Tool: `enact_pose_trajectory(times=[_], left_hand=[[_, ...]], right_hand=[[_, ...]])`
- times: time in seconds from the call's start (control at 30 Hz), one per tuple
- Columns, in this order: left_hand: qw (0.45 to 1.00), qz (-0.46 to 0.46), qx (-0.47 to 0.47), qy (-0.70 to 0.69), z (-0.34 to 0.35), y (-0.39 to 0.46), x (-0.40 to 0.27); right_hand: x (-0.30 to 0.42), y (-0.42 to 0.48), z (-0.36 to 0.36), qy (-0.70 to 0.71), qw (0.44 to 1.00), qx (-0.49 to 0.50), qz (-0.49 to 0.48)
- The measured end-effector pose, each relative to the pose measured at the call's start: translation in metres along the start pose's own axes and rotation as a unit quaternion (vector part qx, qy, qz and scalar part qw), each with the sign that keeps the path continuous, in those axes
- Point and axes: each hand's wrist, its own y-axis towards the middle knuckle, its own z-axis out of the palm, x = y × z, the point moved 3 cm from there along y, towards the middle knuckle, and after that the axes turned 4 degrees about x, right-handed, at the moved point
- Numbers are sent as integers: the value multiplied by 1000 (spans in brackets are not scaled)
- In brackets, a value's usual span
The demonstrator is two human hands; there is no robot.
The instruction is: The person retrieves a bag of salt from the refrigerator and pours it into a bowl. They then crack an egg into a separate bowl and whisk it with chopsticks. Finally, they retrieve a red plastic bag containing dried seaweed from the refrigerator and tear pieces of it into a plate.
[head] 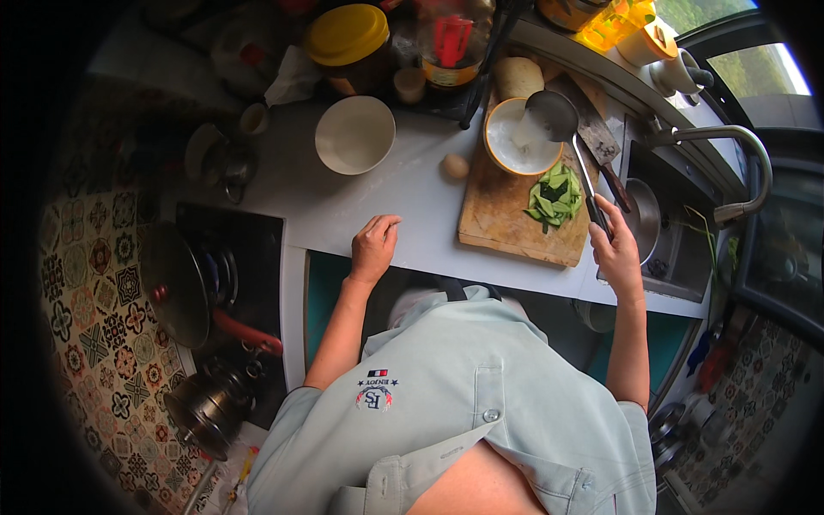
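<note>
My right hand (pixel 617 248) grips the black handle of a ladle (pixel 552 116), whose dark bowl is tilted over a white bowl with an orange rim (pixel 524 161). Pale, cloudy liquid shows in that bowl and at the ladle's edge. The bowl rests on a thick wooden cutting board (pixel 492 219), beside a pile of sliced green vegetable (pixel 555 196). My left hand (pixel 374 248) is loosely curled at the counter's front edge, and nothing shows in it. Ahead of it are an empty white bowl (pixel 355 135) and a brown egg (pixel 455 166).
A cleaver (pixel 599 138) lies on the board's right side, near a peeled pale root vegetable (pixel 519 78). Beyond it are the sink (pixel 685 257) and its curved faucet (pixel 740 132). A rack with jars stands at the back. A lidded pan (pixel 177 286) sits on the stove at left.
</note>
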Motion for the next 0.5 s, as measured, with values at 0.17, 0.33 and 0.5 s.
enact_pose_trajectory(times=[0.17, 0.33, 0.5], left_hand=[[1000, -28, -3, 7, -6, -12, 4], [999, -31, -11, 5, -10, -20, 7], [1000, -24, -8, 5, -10, -17, 1]], right_hand=[[13, 4, 22, -252, 959, -78, -101], [-7, 21, 33, 177, 967, 153, 103], [1, 11, 15, 373, 901, 160, 154]])
